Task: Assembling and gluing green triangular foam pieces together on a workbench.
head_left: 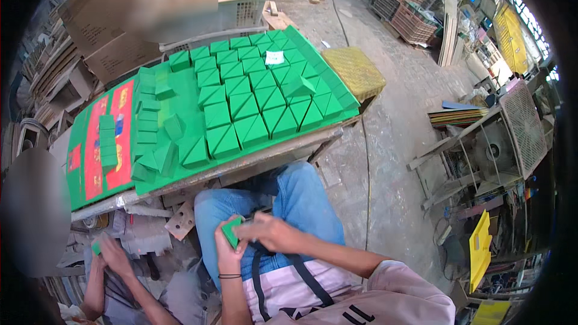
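A small green wedge-shaped block (231, 232) is gripped in my left hand (227, 256), above my lap. My right hand (274, 233) is right at the block's right side, its fingers curled and smeared by motion. Whether it holds anything is hidden. In front of my knees, a green board (192, 101) lies on a table and bears several rows of green triangular blocks (247, 132), mostly paired into squares. One block (299, 87) sits tilted on top of the others at the right. More wedges (164, 155) lie loose or stacked toward the board's left side.
At lower left, another person's hands (111, 253) hold a small green piece. A red-and-green panel (123, 108) extends along the table's left end. A yellow woven-topped stool (355, 72) touches the far right corner. A metal-framed fan (494, 150) stands on the right.
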{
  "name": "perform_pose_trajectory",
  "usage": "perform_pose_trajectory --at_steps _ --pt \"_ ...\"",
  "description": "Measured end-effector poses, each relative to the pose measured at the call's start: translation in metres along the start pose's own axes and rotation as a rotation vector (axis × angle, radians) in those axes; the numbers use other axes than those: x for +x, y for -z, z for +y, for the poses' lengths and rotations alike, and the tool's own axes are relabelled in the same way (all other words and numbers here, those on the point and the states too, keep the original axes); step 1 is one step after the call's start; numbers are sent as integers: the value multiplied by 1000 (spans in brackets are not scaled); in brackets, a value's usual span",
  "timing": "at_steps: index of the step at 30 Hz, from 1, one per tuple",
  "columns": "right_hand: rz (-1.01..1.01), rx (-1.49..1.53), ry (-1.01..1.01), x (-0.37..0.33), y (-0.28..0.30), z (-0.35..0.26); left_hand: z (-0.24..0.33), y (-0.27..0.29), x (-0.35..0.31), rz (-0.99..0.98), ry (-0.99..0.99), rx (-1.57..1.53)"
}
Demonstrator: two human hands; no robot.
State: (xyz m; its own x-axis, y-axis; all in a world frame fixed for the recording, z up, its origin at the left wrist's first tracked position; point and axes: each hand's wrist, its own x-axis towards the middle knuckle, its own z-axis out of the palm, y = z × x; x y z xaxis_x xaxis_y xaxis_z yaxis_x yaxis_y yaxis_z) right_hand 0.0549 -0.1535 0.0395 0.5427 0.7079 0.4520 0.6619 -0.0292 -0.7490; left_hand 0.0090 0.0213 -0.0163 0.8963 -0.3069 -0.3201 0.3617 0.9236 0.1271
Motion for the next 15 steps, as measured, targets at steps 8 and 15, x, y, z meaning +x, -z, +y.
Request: perform_pose_trajectory --at_steps 8,15 --pt "-80 -30 11 -9 -6 -12 0 0 -2 197 -1 133" --pt "-17 -92 8 -5 -13 -9 -6 -22 -1 265 -138 -34"
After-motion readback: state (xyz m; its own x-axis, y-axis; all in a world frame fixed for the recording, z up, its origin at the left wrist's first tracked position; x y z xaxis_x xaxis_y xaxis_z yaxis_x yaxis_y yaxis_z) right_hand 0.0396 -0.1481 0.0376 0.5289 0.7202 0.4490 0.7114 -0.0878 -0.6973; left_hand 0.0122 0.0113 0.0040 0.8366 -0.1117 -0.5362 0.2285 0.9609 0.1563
